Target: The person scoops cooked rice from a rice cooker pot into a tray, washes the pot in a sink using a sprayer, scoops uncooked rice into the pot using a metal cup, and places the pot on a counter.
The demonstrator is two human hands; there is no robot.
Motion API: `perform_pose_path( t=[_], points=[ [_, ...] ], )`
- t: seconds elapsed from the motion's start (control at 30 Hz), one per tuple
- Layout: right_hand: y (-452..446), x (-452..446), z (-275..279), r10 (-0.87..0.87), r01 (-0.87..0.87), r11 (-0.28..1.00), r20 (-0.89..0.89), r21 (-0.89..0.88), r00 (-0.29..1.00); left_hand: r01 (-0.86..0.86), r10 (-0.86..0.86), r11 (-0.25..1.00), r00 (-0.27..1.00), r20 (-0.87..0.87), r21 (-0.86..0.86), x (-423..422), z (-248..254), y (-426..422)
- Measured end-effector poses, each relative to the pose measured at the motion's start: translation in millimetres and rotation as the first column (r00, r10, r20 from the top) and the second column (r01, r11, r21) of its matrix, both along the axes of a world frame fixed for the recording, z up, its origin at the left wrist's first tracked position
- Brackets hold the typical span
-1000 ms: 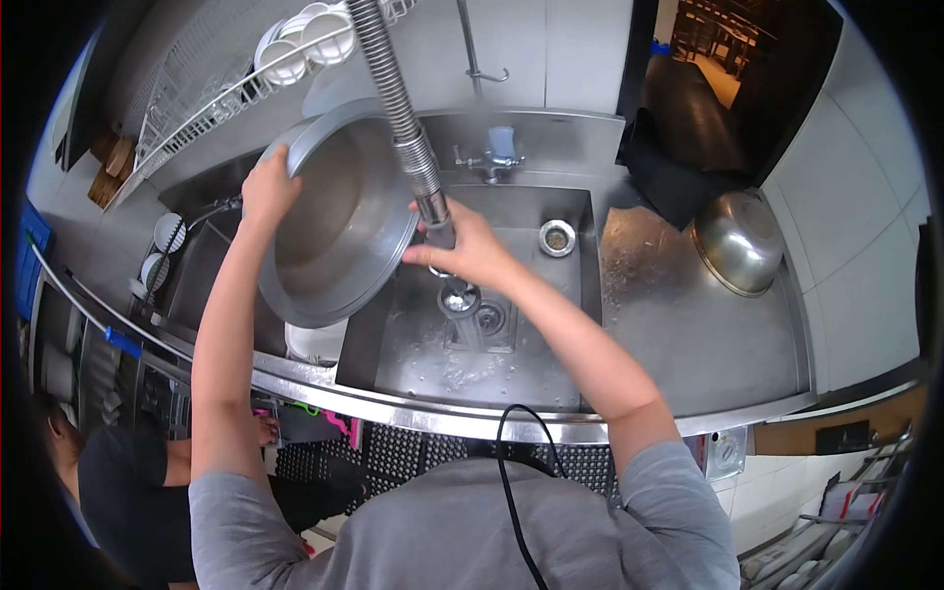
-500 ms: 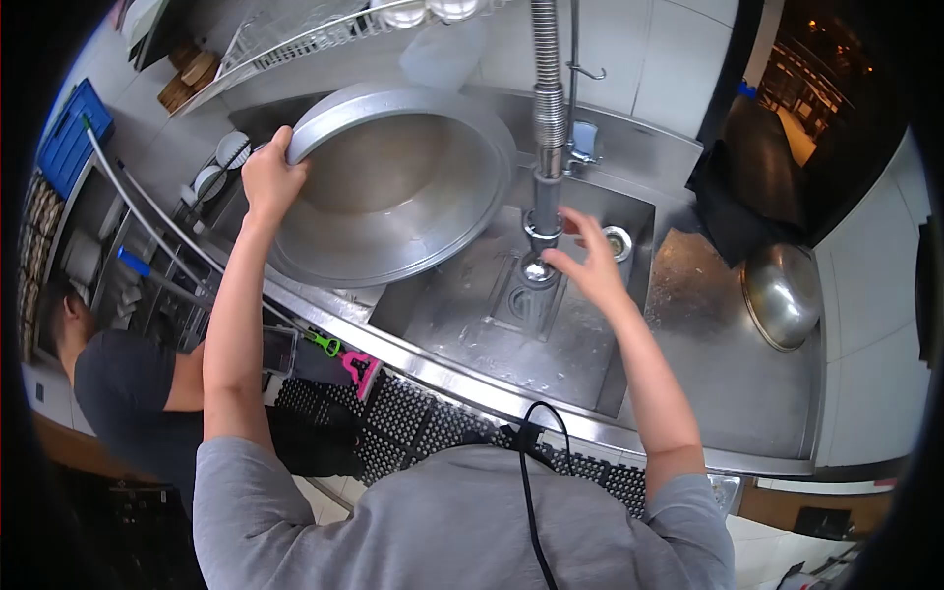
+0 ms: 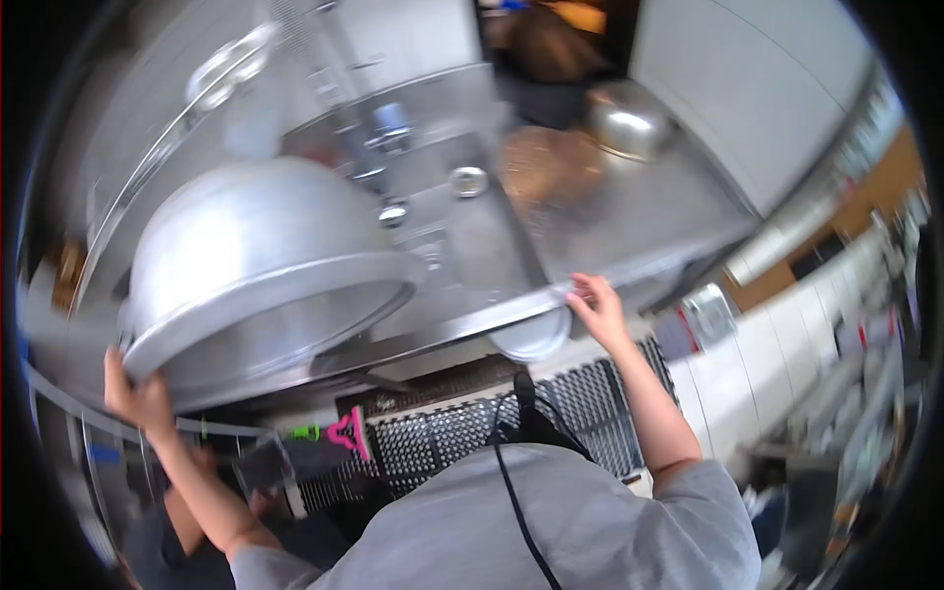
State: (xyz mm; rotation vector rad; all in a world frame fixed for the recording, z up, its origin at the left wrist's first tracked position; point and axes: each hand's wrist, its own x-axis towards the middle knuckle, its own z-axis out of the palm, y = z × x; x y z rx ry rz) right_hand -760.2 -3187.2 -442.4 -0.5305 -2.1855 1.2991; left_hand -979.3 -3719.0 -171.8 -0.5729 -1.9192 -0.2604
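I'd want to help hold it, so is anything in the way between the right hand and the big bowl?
Nothing visible is. Between the right hand and the big bowl I see only the sink's front edge. The spray head is farther back, off that path.

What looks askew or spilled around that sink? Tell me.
The large metal bowl stands out, tipped with its open side angled down; the left hand grips its rim, so that is probably deliberate. No damage shows, though blur could hide small spills.

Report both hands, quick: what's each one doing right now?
Left hand: closed on the rim of the big metal bowl.
Right hand: open, nothing visible in it, near the sink's front edge.
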Motion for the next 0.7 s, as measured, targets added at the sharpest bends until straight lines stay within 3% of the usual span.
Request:
perform_pose_path(
  t=[0.17,0.27,0.37,0.43,0.5,0.53,0.6,0.7],
  points=[
    [13,120,20,-0.248,0.248,0.963,-0.012,0.106,0.969,0.224,-0.224,0.974,0.975,-0.005,0.044,-2,8,68],
    [22,200,22,-0.364,0.354,0.922,0.037,0.159,0.931,0.398,-0.406,0.909,0.912,0.049,0.124,5,3,139],
    [38,287,24,-0.541,0.518,0.829,0.063,0.21,0.839,0.568,-0.573,0.819,0.818,0.049,0.082,46,9,241],
    [50,352,29,-0.649,0.622,0.739,0.026,0.259,0.76,0.641,-0.643,0.766,0.762,0.069,0.053,81,14,311],
    [64,425,29,-0.753,0.727,0.625,-0.028,0.283,0.658,0.816,-0.806,0.577,0.577,-0.136,0.041,132,19,385],
    [69,462,29,-0.796,0.775,0.567,-0.054,0.279,0.602,0.832,-0.819,0.552,0.553,-0.15,0.051,155,21,417],
    [72,538,32,-0.885,0.847,0.424,-0.05,0.32,0.462,0.826,-0.826,0.563,0.564,-0.006,-0.03,205,26,482],
    [68,644,22,-0.969,0.942,0.214,-0.069,0.257,0.239,0.939,-0.939,0.343,0.343,-0.005,0.003,296,29,583]
  ],
)
